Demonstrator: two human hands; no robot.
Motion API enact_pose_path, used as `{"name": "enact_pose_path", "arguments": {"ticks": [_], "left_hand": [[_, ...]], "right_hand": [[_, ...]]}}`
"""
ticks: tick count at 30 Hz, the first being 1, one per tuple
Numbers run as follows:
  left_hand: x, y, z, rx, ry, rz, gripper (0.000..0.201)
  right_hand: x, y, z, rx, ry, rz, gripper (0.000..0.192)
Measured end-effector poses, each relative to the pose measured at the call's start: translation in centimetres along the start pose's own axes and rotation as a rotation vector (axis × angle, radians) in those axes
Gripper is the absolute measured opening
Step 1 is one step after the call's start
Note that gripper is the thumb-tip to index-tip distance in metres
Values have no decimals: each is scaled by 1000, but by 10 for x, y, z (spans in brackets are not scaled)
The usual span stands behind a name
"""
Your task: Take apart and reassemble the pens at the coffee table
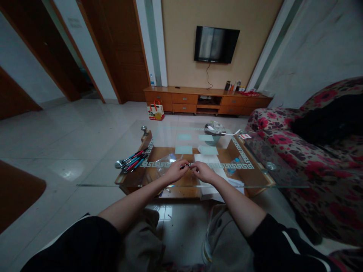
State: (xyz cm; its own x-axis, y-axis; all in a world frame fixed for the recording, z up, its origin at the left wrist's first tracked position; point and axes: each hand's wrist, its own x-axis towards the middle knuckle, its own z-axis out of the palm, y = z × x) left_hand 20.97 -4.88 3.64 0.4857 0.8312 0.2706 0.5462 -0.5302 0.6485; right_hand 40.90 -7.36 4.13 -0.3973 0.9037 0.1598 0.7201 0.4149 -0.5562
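Note:
Above the near edge of the glass coffee table point(113, 177), both hands meet with fingertips pinched together. Between the thumb and fingers of my left hand point(177, 170) is a small dark pen-like piece point(185, 166), mostly covered by the fingers. My right hand point(203, 172) is closed at the other end of this piece, with its fingertips close to the left ones. What exactly the right fingers pinch is too small to make out. To the left lies a bundle of pens point(133, 160) in black, red and blue. A clear plastic bag point(163, 164) lies just behind my left hand.
Beyond the hands, a dark basket point(213, 139) holds crumpled stuff, and a card point(245, 136) lies right of it. White papers point(231, 183) and a bottle with a blue cap point(234, 166) show at right. A flowered sofa point(283, 132) flanks the table.

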Motion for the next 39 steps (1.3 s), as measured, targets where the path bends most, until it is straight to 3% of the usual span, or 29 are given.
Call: {"name": "enact_pose_path", "arguments": {"ticks": [8, 13, 26, 39], "left_hand": [[0, 3, -2, 7, -18, 43, 23], [-1, 2, -1, -7, -34, 37, 23], [-1, -10, 8, -23, -45, 64, 20], [0, -2, 4, -50, -25, 125, 21]], "right_hand": [[2, 0, -4, 53, 150, 41, 11], [2, -4, -6, 97, 203, 74, 10], [2, -3, -6, 141, 207, 65, 13], [2, -4, -6, 169, 199, 63, 10]]}}
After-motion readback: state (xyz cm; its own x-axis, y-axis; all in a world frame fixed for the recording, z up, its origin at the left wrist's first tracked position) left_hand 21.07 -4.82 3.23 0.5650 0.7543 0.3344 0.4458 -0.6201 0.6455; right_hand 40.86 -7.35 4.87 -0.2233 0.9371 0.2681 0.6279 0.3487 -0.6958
